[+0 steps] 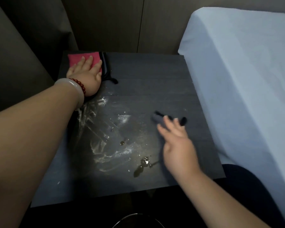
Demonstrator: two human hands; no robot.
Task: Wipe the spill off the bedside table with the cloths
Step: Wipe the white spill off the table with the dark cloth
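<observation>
At the table's 11 o'clock corner: the left hand (86, 71) lies flat with straight fingers close together, its palm pressing on a pink cloth (82, 60); it grips nothing.
Pink cloth's 3 o'clock edge: a dark striped cloth (106, 66) lies against it, with one dark end trailing toward the table's centre.
Left wrist: a pale bangle (72, 87) and a red bead bracelet (81, 84).
Right hand (178, 145): toward 4 o'clock on the table top, released, with fingers straight and spread. Motion blur is heavy, but the fingertips seem to rest on a grey cloth (159, 120) without curling round it.
Grey cloth: bunched, with dark ends, lying at 3 o'clock from the table's centre.
Bedside table (155, 74): a dark, square top.
White spill (99, 129): powdery smears from the centre toward 9 o'clock, reaching the left wrist.
Brown spill (141, 163): a wet puddle at 6 o'clock, just at 9 o'clock of the right wrist, with one small drop (122, 143) at its 11 o'clock.
Bed (245, 79): a pale blue sheet running along the table's 3 o'clock side.
</observation>
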